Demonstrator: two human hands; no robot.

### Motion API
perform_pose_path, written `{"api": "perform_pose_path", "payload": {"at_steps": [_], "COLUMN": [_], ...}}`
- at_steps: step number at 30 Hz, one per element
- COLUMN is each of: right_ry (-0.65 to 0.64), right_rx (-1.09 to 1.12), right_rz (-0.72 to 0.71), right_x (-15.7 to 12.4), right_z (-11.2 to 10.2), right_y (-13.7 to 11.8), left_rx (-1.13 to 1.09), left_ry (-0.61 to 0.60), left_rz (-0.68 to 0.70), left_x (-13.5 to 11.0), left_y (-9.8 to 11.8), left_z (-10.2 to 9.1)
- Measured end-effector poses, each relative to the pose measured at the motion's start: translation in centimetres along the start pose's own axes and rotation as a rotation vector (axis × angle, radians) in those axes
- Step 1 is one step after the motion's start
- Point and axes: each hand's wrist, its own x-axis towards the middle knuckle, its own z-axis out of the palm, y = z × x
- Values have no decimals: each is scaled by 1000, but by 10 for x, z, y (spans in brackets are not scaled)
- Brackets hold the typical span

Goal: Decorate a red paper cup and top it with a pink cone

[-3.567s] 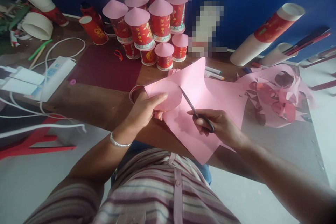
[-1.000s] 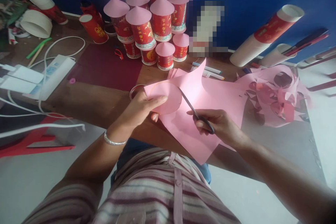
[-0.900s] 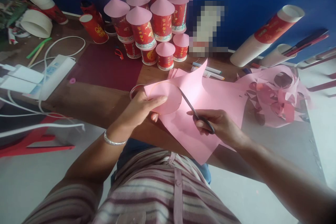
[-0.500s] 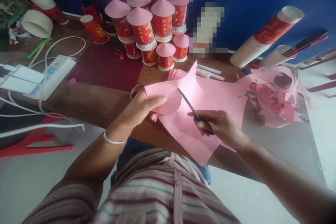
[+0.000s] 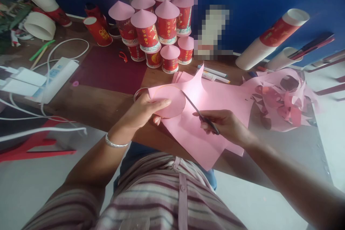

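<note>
My left hand pinches a pink paper sheet at a drawn circle, thumb on top. My right hand is closed round the handles of dark scissors, whose blades reach up-left to the circle's right edge. Part of the sheet curls up behind the blades. A roll of tape lies on the wooden table just behind my left hand.
Red paper cups with pink cone lids stand stacked at the back. Pink paper offcuts lie heaped at right, near stacks of paper cups lying on their sides. A white power strip with cables lies at left. Markers lie behind the sheet.
The scissors have cut further round the circle's right edge; the loose flap behind the blades curled higher, then dropped. My right hand has rolled slightly. The left hand keeps its grip.
</note>
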Motion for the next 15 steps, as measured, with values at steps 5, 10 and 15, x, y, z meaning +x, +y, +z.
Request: {"api": "perform_pose_path", "payload": {"at_steps": [5, 10, 15], "right_ry": [-11, -17, -19], "right_rx": [-50, -76, -99], "right_rz": [-37, -55, -57], "right_x": [8, 13, 14], "right_z": [-4, -5, -6], "right_y": [-1, -6, -10], "left_rx": [-4, -4, 12], "left_ry": [-26, -27, -30], "left_rz": [-1, -14, -49], "left_x": [1, 2, 3], "left_y": [2, 3, 6], "left_z": [0, -1, -3]}}
